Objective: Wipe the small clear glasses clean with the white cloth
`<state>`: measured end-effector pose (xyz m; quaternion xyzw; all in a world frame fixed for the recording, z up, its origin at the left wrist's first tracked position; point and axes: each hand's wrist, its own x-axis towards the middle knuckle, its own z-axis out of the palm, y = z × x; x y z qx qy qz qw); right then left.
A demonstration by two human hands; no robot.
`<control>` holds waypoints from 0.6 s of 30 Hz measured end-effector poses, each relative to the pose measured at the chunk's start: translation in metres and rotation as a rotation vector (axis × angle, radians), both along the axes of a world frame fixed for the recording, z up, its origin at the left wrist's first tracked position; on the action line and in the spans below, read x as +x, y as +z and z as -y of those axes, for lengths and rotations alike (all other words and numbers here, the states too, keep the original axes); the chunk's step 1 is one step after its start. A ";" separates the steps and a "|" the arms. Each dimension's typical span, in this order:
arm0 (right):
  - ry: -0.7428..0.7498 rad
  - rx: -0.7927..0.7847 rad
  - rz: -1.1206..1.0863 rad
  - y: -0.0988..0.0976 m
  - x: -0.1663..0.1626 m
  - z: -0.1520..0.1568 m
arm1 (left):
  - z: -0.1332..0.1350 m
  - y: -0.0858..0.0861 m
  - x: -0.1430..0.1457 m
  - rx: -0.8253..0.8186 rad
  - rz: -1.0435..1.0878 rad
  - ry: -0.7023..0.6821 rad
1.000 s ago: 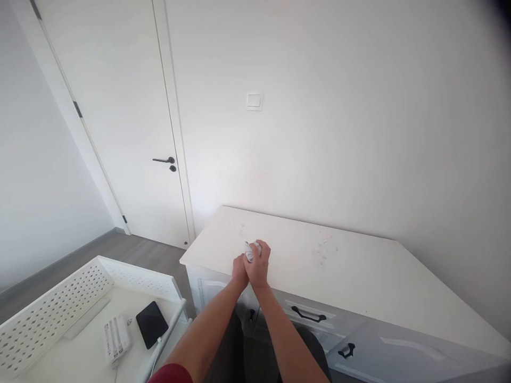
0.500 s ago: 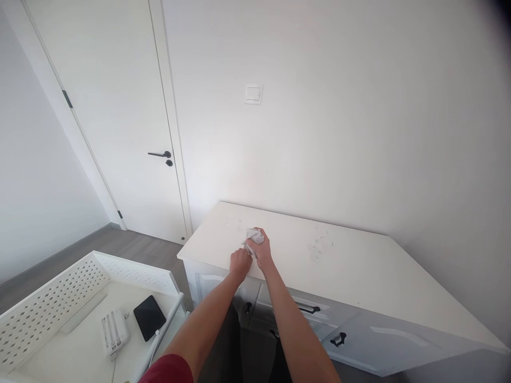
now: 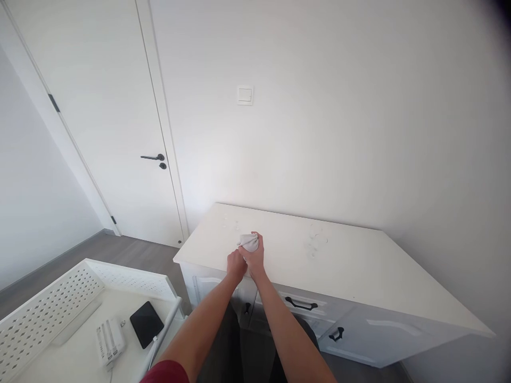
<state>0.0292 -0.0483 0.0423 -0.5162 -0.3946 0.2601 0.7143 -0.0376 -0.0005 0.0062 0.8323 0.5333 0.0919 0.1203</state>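
Observation:
A bunched pale grey cloth [image 3: 249, 242] is gripped between both hands, above the front left part of the white cabinet top [image 3: 359, 266]. My right hand [image 3: 256, 259] is closed around the cloth, and a rounded wad of it bulges out over the fingers. My left hand [image 3: 237, 265] is closed in a fist right beside it, nearer the front edge; the cloth's lower part runs between the two hands and is mostly hidden. Wet-looking spots [image 3: 313, 242] lie on the cabinet top to the right, with fainter ones [image 3: 231, 222] behind the hands.
At lower left, a white cart tray [image 3: 131, 282] with perforated sides holds a white power bank [image 3: 109, 340] and a dark-screened device [image 3: 147, 323] with a cable. Black handles [image 3: 301, 304] stick out from the cabinet front. Behind are a wall switch [image 3: 245, 96] and a door [image 3: 96, 133].
The cloth has been turned and bunched tighter into a rounded wad between my hands. The hands sit slightly lower and further left in view, and the camera has shifted a little.

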 end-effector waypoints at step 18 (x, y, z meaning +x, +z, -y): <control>-0.356 -0.013 0.431 -0.016 -0.015 -0.003 | 0.004 0.006 -0.004 0.013 0.010 -0.022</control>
